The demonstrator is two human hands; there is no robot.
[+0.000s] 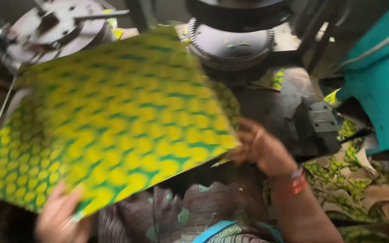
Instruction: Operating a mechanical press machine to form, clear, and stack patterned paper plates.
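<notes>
While a large yellow-and-green patterned sheet (109, 117) fills the view from 9 o'clock to the centre, tilted and blurred, the left hand (61, 218) grips its lower edge at 7 o'clock, fingers hidden beneath it. At 4 o'clock the right hand (260, 148), a red bangle (293, 184) on its wrist, pinches the sheet's right corner. Behind stands a dark grey metal machine (289, 108) with a toothed round die (230, 42) at 12 o'clock and a second disc (55, 27) at 11 o'clock. Offcuts of the same patterned sheet (343, 180) lie heaped at 4 o'clock, and a teal panel (379, 76) rises at 2 o'clock. Whatever carries the machine is hidden, and the room is dim. A striped garment (194, 211) shows at 6 o'clock.
</notes>
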